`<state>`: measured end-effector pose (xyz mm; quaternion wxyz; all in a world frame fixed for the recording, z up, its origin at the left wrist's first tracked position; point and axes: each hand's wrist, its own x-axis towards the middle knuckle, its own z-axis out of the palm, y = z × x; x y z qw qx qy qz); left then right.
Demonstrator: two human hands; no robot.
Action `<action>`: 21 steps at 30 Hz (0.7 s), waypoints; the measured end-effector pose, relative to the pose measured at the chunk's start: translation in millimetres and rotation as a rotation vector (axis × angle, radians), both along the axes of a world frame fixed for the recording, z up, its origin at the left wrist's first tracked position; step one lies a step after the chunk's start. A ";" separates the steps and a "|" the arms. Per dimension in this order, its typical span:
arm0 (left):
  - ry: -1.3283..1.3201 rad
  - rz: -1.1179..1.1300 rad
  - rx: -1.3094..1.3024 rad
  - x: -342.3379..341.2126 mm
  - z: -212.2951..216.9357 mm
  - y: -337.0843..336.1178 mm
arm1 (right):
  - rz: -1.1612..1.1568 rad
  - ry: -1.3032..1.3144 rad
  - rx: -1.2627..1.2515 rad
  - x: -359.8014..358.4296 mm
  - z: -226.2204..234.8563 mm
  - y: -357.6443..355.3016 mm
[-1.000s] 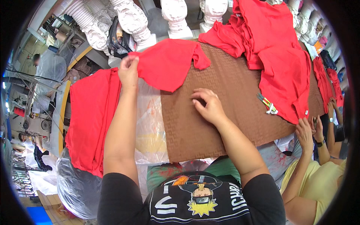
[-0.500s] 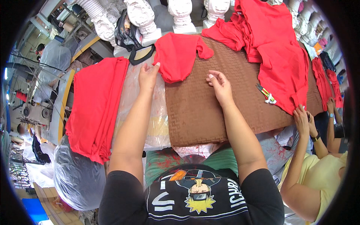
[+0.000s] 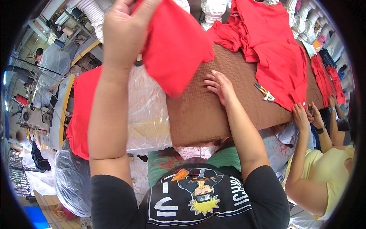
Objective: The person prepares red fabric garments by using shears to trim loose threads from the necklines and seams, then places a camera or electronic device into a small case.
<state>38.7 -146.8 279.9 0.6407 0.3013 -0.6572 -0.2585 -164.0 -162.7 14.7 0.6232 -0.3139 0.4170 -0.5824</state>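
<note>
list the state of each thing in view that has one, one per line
Left hand: closed on the red cloth piece
Red cloth piece: lifted, hanging down
Right hand: open, empty, fingers slightly bent
Brown patterned cover: spread out
Clear plastic sheet: wrinkled
Thread snips: lying down; blades open or shut, unclear
Larger red fabric: laid out, rumpled
Left red fabric: partly hidden

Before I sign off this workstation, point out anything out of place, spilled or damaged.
Red thread-like scraps are scattered over the green cloth trousers, lower middle; they look odd, like stray trimmings. Nothing plainly spilled or damaged stands out.
</note>
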 end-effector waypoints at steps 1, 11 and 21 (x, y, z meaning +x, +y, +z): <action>-0.020 -0.026 -0.006 8.3 12.7 9.8 | 0.071 -0.052 0.015 6.7 4.9 2.2; 0.039 0.251 -0.157 100.9 65.3 51.6 | 0.125 -0.127 -0.212 1.4 121.1 22.0; 0.235 0.218 -0.247 160.7 51.8 52.8 | -0.254 1.354 -0.617 -68.3 224.9 68.5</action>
